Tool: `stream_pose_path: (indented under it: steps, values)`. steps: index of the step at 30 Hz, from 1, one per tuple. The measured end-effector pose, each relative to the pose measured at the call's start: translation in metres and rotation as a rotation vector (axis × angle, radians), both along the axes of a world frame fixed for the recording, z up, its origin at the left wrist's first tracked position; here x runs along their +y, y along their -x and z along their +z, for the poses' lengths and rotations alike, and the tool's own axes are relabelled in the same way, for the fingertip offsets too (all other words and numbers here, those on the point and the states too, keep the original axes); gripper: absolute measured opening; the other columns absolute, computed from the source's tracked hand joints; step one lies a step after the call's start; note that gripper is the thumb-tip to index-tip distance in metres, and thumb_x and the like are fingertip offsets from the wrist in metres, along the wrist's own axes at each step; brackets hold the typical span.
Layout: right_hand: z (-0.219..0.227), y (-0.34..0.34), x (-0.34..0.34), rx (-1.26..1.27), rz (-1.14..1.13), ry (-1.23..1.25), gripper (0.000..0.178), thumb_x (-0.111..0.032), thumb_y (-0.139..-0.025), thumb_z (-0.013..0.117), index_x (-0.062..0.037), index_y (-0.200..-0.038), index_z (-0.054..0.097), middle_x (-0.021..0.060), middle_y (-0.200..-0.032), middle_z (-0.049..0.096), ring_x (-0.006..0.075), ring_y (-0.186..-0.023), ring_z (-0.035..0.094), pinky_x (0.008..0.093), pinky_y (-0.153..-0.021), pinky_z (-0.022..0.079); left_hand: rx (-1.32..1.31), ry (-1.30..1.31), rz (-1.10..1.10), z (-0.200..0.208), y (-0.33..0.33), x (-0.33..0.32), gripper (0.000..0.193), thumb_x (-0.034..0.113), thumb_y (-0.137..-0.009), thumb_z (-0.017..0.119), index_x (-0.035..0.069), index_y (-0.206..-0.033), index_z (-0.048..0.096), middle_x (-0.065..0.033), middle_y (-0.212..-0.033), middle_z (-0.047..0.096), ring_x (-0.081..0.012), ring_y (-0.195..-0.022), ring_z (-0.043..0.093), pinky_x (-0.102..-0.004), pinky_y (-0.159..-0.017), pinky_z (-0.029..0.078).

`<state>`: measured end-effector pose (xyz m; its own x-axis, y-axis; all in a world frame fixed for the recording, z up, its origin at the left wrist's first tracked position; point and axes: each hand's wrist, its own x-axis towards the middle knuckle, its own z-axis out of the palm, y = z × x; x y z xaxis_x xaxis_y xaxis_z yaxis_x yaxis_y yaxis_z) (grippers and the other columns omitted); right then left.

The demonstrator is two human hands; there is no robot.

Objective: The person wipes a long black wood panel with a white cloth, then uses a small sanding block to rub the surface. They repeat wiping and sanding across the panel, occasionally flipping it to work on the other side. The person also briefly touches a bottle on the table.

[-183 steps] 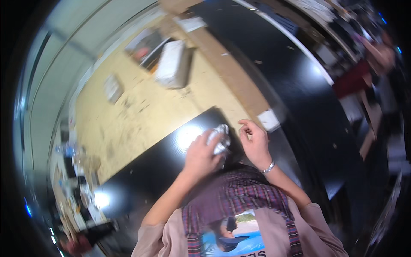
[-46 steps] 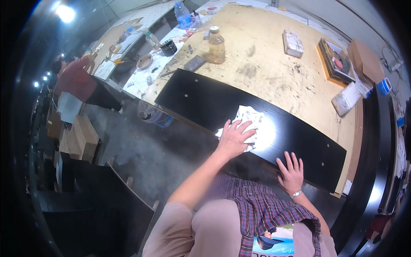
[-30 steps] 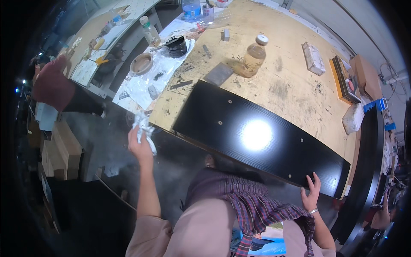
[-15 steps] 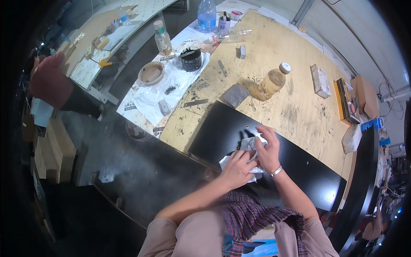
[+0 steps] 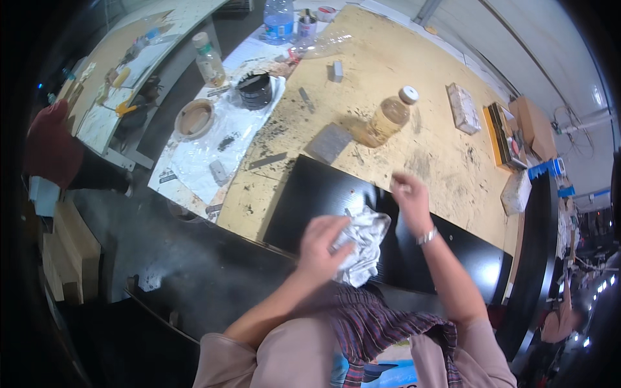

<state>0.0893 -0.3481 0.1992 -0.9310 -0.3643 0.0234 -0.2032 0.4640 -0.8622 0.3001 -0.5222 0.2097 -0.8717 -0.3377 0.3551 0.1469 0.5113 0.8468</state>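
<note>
A crumpled white rag (image 5: 366, 249) is bunched in my left hand (image 5: 321, 249), whose fingers close on its left side. It hangs over the near edge of a long black board (image 5: 310, 194) that lies along the front of the bench. My right hand (image 5: 413, 202) is apart from the rag, raised over the board's far edge, a bracelet on its wrist. Its fingers are curled in, and whatever they may hold is hidden. Beyond the board lie a grey sanding block (image 5: 330, 143) and a capped plastic bottle of amber liquid (image 5: 390, 118).
A black-stained tub (image 5: 254, 90), a round shallow dish (image 5: 195, 119) and bottles crowd the bench's left side on white sheeting (image 5: 187, 158). At the right are a white-wrapped block (image 5: 463, 108) and an open box (image 5: 504, 136). Another person (image 5: 55, 145) stands far left.
My hands have parted: the left has drawn the rag toward me and left, while the right has let go of it and moved right. The view has shifted slightly.
</note>
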Motion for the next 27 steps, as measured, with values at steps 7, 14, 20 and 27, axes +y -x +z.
stream_pose_path:
  steps: [7,14,20,27]
  values:
    - [0.054,0.110,-0.063,0.028,-0.130,0.137,0.081,-0.027,-0.082,0.084,0.0038,-0.147,0.046,0.0204,-0.139,0.058,0.0271,-0.122,0.059,0.0373,-0.101,0.049,-0.071,-0.304,0.206,-0.002,-0.020,-0.036,0.030,0.005,-0.084,0.075,0.000,-0.112,0.070,-0.0101,-0.095,0.070,-0.0276,-0.089,0.063,-0.0371,-0.083,0.051]
    - [0.050,0.145,-0.097,-0.161,0.060,0.256,0.078,-0.035,-0.077,0.087,0.0067,-0.135,0.058,0.0172,-0.117,0.071,0.0200,-0.105,0.069,0.0300,-0.092,0.053,0.112,0.236,0.098,0.058,0.000,-0.012,0.037,0.003,-0.077,0.075,0.002,-0.113,0.069,-0.0119,-0.110,0.067,-0.0326,-0.106,0.062,-0.0430,-0.094,0.049]
    - [0.056,0.137,-0.102,-0.013,-0.020,0.100,0.066,-0.041,-0.080,0.081,0.0039,-0.125,0.065,0.0159,-0.113,0.074,0.0201,-0.102,0.071,0.0310,-0.091,0.053,-0.017,0.605,-0.092,0.059,0.041,0.043,0.031,0.019,-0.078,0.077,0.008,-0.107,0.071,-0.0102,-0.116,0.066,-0.0283,-0.114,0.060,-0.0559,-0.110,0.035]
    - [0.053,0.128,-0.074,0.035,-0.015,0.018,0.055,-0.041,-0.079,0.080,-0.0001,-0.115,0.073,0.0160,-0.104,0.076,0.0234,-0.093,0.074,0.0341,-0.085,0.056,-0.006,0.260,-0.088,0.086,0.021,0.005,0.015,0.014,-0.079,0.077,0.007,-0.092,0.074,-0.0034,-0.099,0.075,-0.0229,-0.113,0.066,-0.0575,-0.115,0.030]
